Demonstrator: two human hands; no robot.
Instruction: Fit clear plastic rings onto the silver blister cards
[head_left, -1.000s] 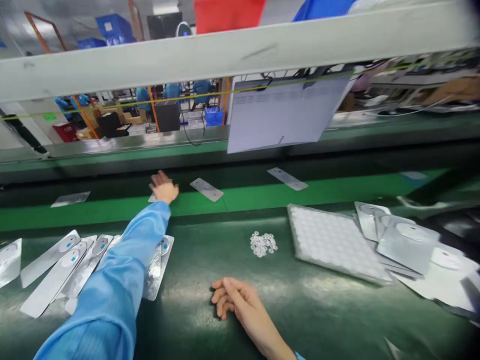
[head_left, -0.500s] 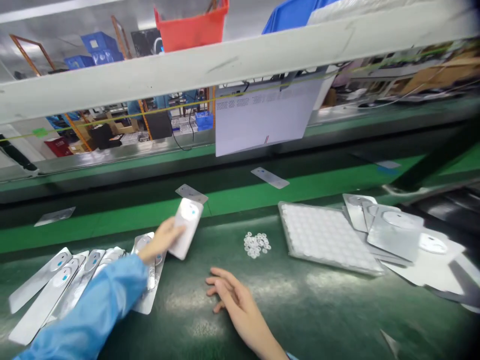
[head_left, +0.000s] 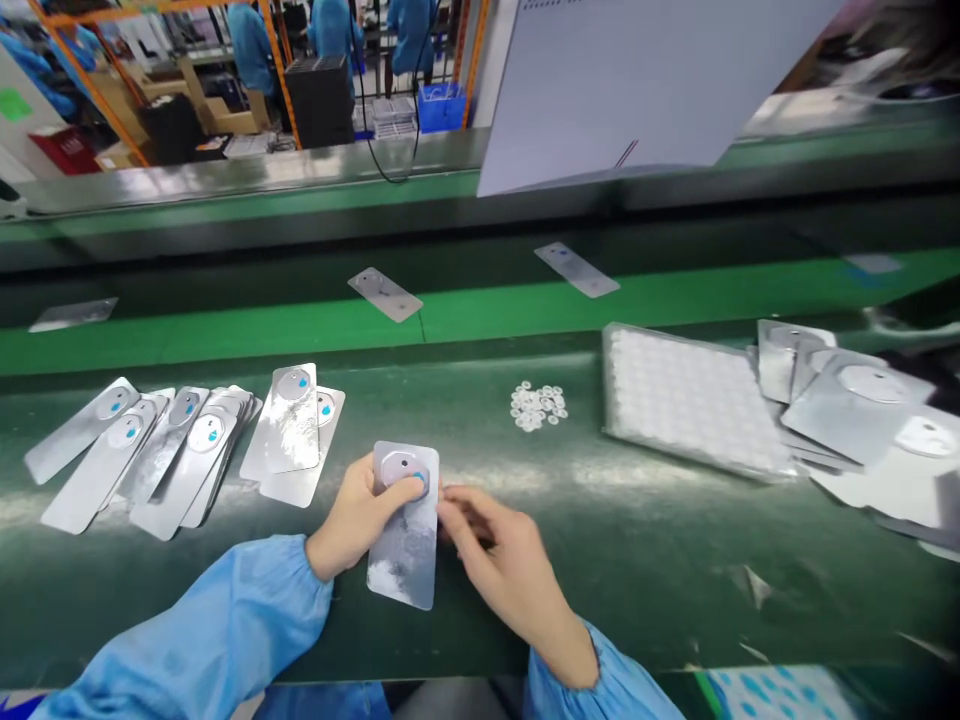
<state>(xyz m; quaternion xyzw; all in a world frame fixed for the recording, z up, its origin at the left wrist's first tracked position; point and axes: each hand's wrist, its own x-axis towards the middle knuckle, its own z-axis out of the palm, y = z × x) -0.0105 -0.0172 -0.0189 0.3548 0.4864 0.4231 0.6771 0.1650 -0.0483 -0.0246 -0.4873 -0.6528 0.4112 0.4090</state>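
Note:
My left hand (head_left: pixel 367 515) grips a silvery rectangular plate (head_left: pixel 405 550), its thumb lying across the round, blue-dotted area near the top. At the plate's right edge is my right hand (head_left: pixel 502 555), thumb and forefinger pinched together; whatever they hold, if anything, is hidden. A small heap of white rings (head_left: pixel 536 405) lies beyond my right hand. Several similar plates (head_left: pixel 180 460) are fanned out at the left, and a few more plates (head_left: pixel 292 425) overlap just beyond my left hand.
To the right stands a clear-wrapped tray of white pieces (head_left: pixel 694 400), beside a pile of silvery plates (head_left: pixel 862 410). Single plates (head_left: pixel 386 293) lie on the green strip (head_left: pixel 480 310) at the back. A white panel (head_left: pixel 637 90) hangs above. People in blue (head_left: pixel 330 35) are in the background.
My left hand has brought a plate down and toward me from above the table. My right hand has come to its edge, fingers now pinched. The view has tilted downward.

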